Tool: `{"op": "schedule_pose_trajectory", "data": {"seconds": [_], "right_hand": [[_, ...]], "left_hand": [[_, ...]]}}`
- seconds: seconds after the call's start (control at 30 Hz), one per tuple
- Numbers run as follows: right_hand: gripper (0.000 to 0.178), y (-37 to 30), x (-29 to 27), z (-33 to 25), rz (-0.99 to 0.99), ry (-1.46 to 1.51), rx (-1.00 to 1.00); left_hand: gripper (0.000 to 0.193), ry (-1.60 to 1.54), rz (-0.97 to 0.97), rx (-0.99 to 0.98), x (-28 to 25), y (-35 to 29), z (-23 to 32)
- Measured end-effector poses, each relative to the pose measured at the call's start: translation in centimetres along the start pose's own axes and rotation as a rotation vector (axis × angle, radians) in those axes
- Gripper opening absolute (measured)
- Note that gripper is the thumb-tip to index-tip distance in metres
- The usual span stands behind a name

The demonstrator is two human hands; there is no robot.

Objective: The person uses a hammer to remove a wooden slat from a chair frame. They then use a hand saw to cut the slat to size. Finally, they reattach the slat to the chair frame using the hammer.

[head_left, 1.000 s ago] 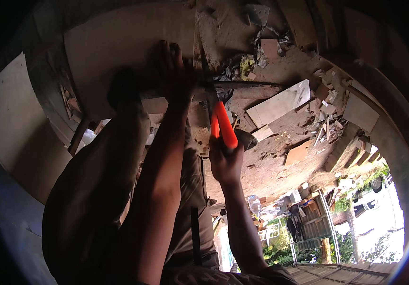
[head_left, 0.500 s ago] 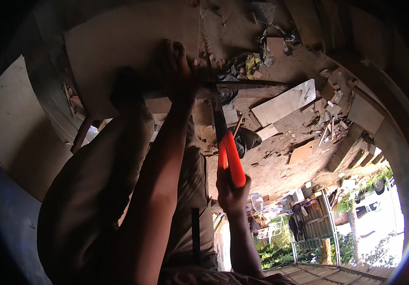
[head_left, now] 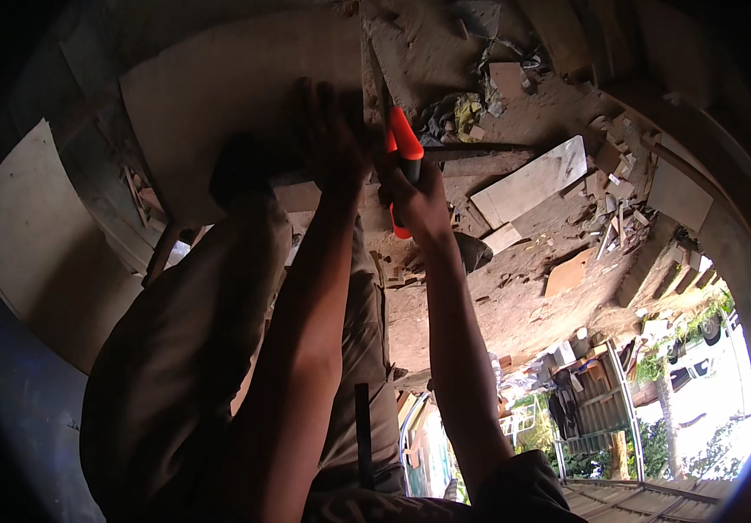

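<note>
My right hand is closed round the orange and black handle of a handsaw. Its dark blade points away from me, along the right edge of a large wooden board. My left hand lies flat on that board close to its right edge, fingers spread and pointing away. A dark shoe of mine rests on the board, left of my left hand. Deep shadow hides much of the blade and where it meets the wood.
A pale board lies on the dirt floor to the right, among wood offcuts and a crumpled yellow and black bag. Another sheet leans at the left. A dark beam runs rightward beyond the saw. Bright yard at lower right.
My right hand has pushed the saw forward, away from me, so the handle is now beside my left hand. The left hand stays on the board.
</note>
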State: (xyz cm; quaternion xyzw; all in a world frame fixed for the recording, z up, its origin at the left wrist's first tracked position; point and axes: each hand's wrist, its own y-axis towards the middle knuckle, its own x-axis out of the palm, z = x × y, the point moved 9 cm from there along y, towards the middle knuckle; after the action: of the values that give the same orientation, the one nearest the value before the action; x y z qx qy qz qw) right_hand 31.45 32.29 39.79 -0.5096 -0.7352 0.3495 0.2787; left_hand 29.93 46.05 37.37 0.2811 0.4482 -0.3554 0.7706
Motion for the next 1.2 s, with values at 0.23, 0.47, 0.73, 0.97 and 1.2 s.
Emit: {"op": "schedule_pose_trajectory", "data": {"seconds": [0.23, 0.47, 0.73, 0.97, 1.2], "right_hand": [[0.038, 3.6, 0.4, -1.7, 0.036, -0.288, 0.087], [0.025, -19.8, -3.9, 4.9, 0.143, -0.373, 0.161], [0.020, -10.2, -2.6, 1.3, 0.217, -0.211, -0.032], [0.026, -13.7, -2.4, 5.7, 0.103, -0.457, -0.133], [0.027, -26.5, -6.5, 8.7, 0.105, -0.335, -0.070]], "left_hand": [[0.053, -0.060, -0.101, -0.092, 0.8, -0.3, -0.8], [0.055, 0.091, -0.112, -0.144, 0.4, -0.6, -1.3], [0.058, 0.124, -0.205, -0.145, 1.5, -0.2, -1.1], [0.059, 0.173, -0.180, -0.091, 1.4, -1.0, -2.0], [0.053, 0.117, -0.115, -0.101, 0.4, 0.2, -0.9]]}}
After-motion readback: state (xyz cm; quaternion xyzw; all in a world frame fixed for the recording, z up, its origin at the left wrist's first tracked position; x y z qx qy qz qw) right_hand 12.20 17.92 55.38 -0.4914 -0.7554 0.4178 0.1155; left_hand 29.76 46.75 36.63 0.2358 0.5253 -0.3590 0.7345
